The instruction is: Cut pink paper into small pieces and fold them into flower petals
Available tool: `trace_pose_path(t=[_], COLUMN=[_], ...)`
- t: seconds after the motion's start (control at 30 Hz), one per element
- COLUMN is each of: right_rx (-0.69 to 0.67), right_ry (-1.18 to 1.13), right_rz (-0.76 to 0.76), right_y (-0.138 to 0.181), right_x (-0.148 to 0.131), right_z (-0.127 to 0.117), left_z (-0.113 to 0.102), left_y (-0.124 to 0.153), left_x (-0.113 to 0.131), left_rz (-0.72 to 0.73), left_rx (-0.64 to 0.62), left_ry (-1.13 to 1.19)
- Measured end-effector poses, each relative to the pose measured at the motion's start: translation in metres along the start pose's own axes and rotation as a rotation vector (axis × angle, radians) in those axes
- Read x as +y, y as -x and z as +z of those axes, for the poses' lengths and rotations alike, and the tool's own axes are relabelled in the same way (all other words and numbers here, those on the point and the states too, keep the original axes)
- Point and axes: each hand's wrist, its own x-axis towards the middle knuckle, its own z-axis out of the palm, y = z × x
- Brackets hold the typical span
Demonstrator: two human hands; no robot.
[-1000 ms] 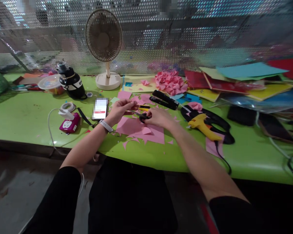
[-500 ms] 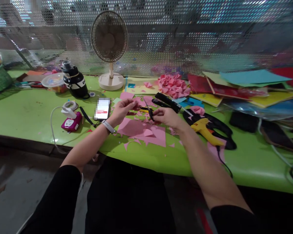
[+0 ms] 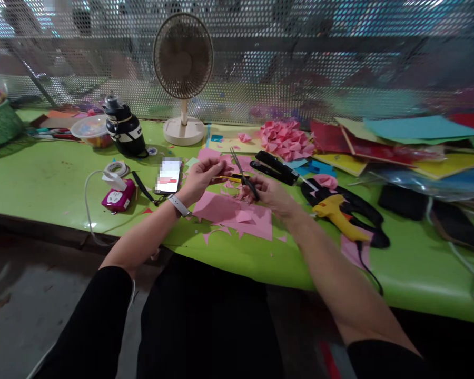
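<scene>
My right hand (image 3: 270, 192) is closed on small black-handled scissors (image 3: 242, 171), whose blades point up and away, tilted left. My left hand (image 3: 203, 175) pinches something small and pink, hard to make out, just left of the blades. Both hands hover over pink paper sheets and offcuts (image 3: 237, 213) on the green table (image 3: 47, 181). A yellow and black utility knife (image 3: 231, 178) lies between the hands.
A phone (image 3: 168, 176), a pink socket block (image 3: 117, 199) with white cable, a black bottle (image 3: 124, 127) and a fan (image 3: 184, 79) stand to the left. A yellow glue gun (image 3: 337, 216), a black stapler (image 3: 274, 167), pink paper flowers (image 3: 284, 139) and stacked coloured card (image 3: 411, 137) lie right.
The scissors have swung from lying low and pointing left to pointing upward. My right hand has turned and shifted slightly toward me; my left hand has stayed pinched in place.
</scene>
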Motion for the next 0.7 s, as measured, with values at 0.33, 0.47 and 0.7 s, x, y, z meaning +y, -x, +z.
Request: trace_pose_path(t=[0.33, 0.47, 0.7], right_rx=[-0.044, -0.057, -0.033], right_ry=[-0.031, 0.005, 0.051], right_rz=[0.034, 0.041, 0.052], right_y=[0.006, 0.007, 0.009], right_x=[-0.012, -0.012, -0.014], right_z=[0.006, 0.006, 0.006], left_z=[0.005, 0.006, 0.010], left_y=[0.003, 0.005, 0.009], left_x=[-0.003, -0.001, 0.000], left_rz=[-0.024, -0.018, -0.039], left_rx=[-0.023, -0.009, -0.003], left_ry=[0.000, 0.016, 0.047])
